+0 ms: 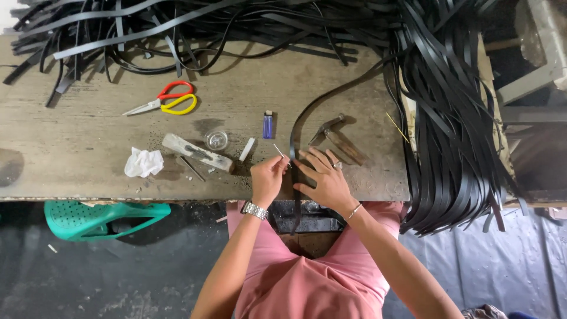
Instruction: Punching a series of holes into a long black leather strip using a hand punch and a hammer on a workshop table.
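Pinning black strap (293,155) flat on surface (88,142) with spread right hand (323,177), left hand (269,177) pinching thin stick (277,150); likely mid-application, next needing steady placement.

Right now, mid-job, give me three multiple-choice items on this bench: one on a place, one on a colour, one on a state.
1. Where does the blue lighter lie on the workbench?
A. Right of the scissors
B. On the green plastic stool
C. Under the crumpled tissue

2. What colours are the scissors' handles?
A. Both black
B. Red and yellow
C. Blue and white

3. What is the right hand doing?
A. Gripping the scissors
B. Hanging off the bench
C. Pressing flat on the black strap

Answers: 1 A, the lighter stands well to the right of the scissors on the bench top. 2 B, one loop is red, the other yellow. 3 C, its spread fingers lie on the strap while the left hand pinches a thin stick beside it.
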